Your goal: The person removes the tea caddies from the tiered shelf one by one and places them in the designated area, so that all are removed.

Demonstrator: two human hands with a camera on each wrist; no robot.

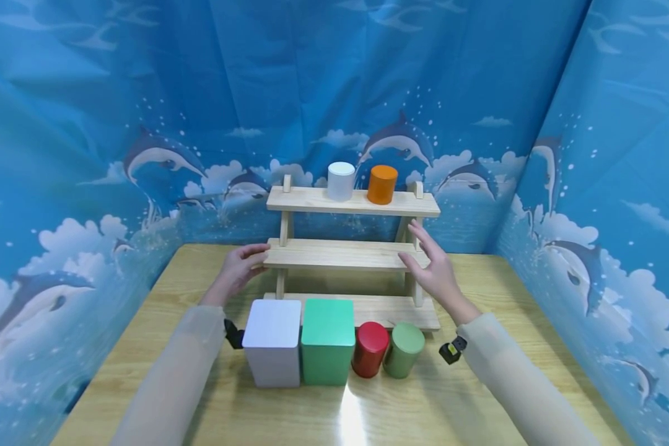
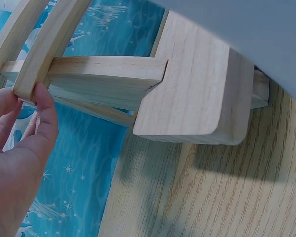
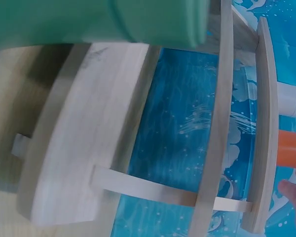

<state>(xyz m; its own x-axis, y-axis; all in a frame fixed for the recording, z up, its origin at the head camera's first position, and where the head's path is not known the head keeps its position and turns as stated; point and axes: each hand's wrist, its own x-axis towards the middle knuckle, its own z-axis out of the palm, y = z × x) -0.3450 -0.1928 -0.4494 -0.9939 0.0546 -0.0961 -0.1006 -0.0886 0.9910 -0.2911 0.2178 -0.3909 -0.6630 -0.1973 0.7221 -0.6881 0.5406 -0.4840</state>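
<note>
A three-tier wooden display shelf stands on the table. My left hand is at the left end of its middle board; in the left wrist view, thumb and fingers pinch the end of a board. By the right end of the middle board, my right hand is spread, thumb apart from the fingers, holding nothing. Only its fingertips show in the right wrist view, near the orange canister. On the top board stand a white canister and that orange canister.
In front of the shelf stand a white box, a green box, a red canister and a light green canister in a row. They rest on a wooden table. Blue dolphin-print curtains enclose the back and sides.
</note>
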